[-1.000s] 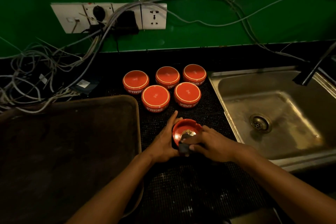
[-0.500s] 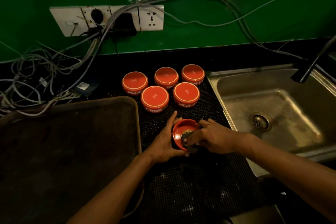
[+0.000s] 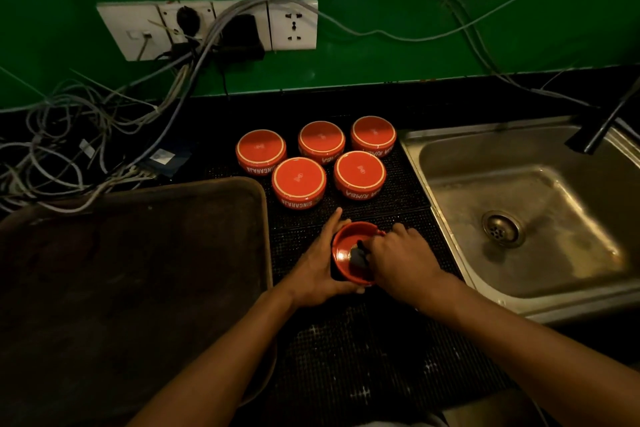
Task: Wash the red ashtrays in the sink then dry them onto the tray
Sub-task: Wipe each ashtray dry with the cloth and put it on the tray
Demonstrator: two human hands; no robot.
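Note:
A red ashtray [image 3: 343, 246] sits upright on the black mesh mat [image 3: 363, 350], between my hands. My left hand [image 3: 318, 270] grips its left side. My right hand [image 3: 401, 260] presses a dark cloth [image 3: 358, 258] into the ashtray's bowl. Behind them, several red ashtrays [image 3: 298, 182] stand upside down on the mat in two rows. The steel sink [image 3: 540, 218] lies to the right and holds nothing. The big brown tray [image 3: 131, 270] lies to the left, bare.
A dark tap [image 3: 602, 128] leans over the sink's far right corner. A tangle of grey cables [image 3: 69, 142] lies on the counter at the back left, under a white socket strip [image 3: 207, 28] on the green wall.
My right hand has pushed the dark cloth from the ashtray's near rim down into its bowl. My left hand stays on the ashtray's side.

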